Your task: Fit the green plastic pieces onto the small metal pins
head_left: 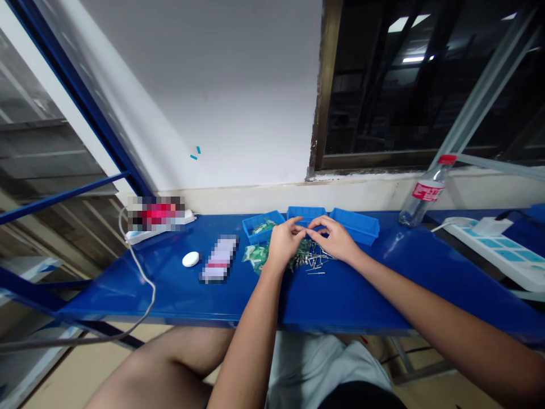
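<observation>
My left hand (286,243) and my right hand (332,238) meet at the fingertips above the table, each closed in a pinch. Whatever sits between the fingers is too small to make out. Below them lies a loose pile of thin silvery pins that look like blind rivets (315,258), with a single one (315,273) nearer the front. Beside my left wrist is a crumpled green plastic bag (255,257), partly covered by the hand. Three blue bins stand just behind: the left bin (247,231) with green plastic in it, the middle bin (306,211), and the right bin (361,227).
On the blue table (361,304), a blurred-out phone-like slab (219,258) and a white round case (191,259) lie left. A power strip with a cable (170,226) is at the back left. Right are a plastic bottle (421,199) and another power strip (502,250).
</observation>
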### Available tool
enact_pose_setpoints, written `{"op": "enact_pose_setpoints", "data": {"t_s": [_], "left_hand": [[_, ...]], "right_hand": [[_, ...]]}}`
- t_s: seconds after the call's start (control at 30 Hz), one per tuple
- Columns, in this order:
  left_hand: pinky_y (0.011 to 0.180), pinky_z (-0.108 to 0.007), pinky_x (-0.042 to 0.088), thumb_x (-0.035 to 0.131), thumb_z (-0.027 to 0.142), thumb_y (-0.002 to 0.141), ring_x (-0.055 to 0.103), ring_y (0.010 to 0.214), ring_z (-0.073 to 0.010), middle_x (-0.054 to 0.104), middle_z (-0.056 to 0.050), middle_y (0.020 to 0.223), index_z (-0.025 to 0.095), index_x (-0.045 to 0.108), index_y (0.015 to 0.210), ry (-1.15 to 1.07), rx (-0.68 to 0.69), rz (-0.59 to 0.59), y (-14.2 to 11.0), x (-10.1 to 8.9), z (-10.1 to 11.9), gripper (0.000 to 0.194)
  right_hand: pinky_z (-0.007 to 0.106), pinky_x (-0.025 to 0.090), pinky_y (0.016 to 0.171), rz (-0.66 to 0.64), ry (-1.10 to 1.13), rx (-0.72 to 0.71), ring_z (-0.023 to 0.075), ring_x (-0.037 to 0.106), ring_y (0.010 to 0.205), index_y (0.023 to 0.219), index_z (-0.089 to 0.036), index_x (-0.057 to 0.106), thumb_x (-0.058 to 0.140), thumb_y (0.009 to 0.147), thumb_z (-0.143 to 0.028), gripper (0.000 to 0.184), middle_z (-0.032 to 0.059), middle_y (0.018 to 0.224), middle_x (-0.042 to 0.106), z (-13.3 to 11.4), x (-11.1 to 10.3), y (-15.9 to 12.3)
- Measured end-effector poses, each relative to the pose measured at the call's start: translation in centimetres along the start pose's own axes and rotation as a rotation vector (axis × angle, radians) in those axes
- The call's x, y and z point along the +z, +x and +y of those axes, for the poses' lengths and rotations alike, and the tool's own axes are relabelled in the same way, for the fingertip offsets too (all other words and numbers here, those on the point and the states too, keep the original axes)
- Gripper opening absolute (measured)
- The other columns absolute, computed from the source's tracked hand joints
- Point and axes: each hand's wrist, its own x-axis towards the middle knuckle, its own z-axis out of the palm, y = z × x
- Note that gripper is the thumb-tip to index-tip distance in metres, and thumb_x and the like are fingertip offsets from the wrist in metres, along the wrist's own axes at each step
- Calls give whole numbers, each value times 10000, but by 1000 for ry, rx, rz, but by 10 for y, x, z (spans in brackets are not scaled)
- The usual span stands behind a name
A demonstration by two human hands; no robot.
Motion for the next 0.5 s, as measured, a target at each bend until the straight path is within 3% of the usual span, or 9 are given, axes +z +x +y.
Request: {"op": "enact_pose_setpoints", "data": {"t_s": [0.27, 0.5], "left_hand": [[826, -295, 605, 721, 116, 859, 764, 823, -177, 806, -12, 899, 197, 685, 1270, 7, 48, -71, -1, 0, 4, 420], [850, -307, 615, 709, 155, 905, 744, 891, -172, 778, -70, 1011, 176, 670, 1255, -162, 39, 46, 2, 1, 4, 353]], "right_hand": [[362, 564, 810, -68, -56, 69, 222, 708, 841, 874, -221, 702, 616, 948, -393, 207, 35, 905, 761, 1, -7, 2], [321, 559, 684, -65, 9, 128, 200, 689, 741, 889, -229, 708, 539, 973, -399, 255, 32, 878, 753, 5, -8, 3]]}}
